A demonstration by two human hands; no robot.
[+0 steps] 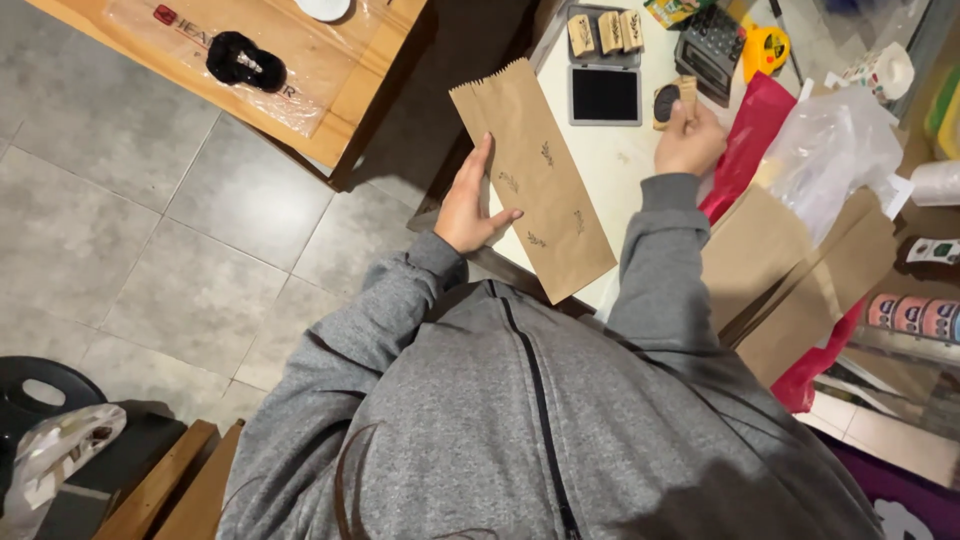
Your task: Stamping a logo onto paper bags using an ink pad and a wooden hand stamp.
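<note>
Left hand point(473, 205) – fingers spread mostly flat, thumb over the front, gripping the left edge of a brown paper bag point(537, 180) and pinning it to the white counter point(620, 160). Bag lies flat, long and narrow, tilted, serrated top edge pointing away from the person, lower end hanging past the counter's near edge; several small dark leaf-sprig prints on its face. Beyond it, an open black ink pad point(604, 94) with three wooden stamps point(606, 32) in its lid. Right hand point(689, 140) – fingers curled closed around a wooden stamp point(685, 96), held above the counter just right of the ink pad. Further right, more brown bags point(800, 280) stacked beside red paper point(745, 140).
</note>
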